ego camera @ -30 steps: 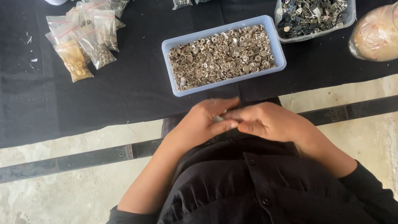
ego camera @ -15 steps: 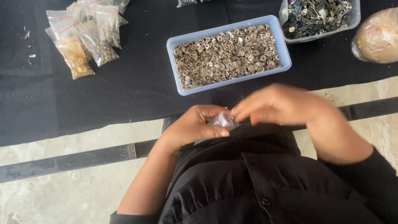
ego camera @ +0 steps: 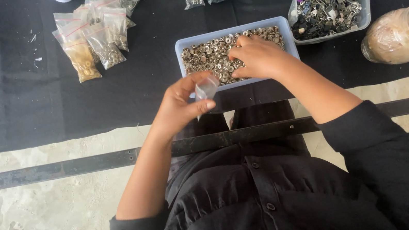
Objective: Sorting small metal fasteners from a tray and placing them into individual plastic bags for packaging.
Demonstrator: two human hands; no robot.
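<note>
Clear small bag [ego camera: 206, 88] is pinched upright in my left hand [ego camera: 178, 107], near the tray's [ego camera: 179, 50] front edge; my right hand [ego camera: 254, 57] is resting curled on metal rings [ego camera: 207, 55], just beyond.

I wore a black button-up shirt, approx. three small dark round buttons visible down the front placket, fabric gathered in soft folds w/ some creasing at the chest. Long sleeves, pushed up to approx. the elbows, forearms bare. My left hand [ego camera: 178, 107] & right hand [ego camera: 258, 56] were bare, no rings, no watch. Dark trousers below.
</note>
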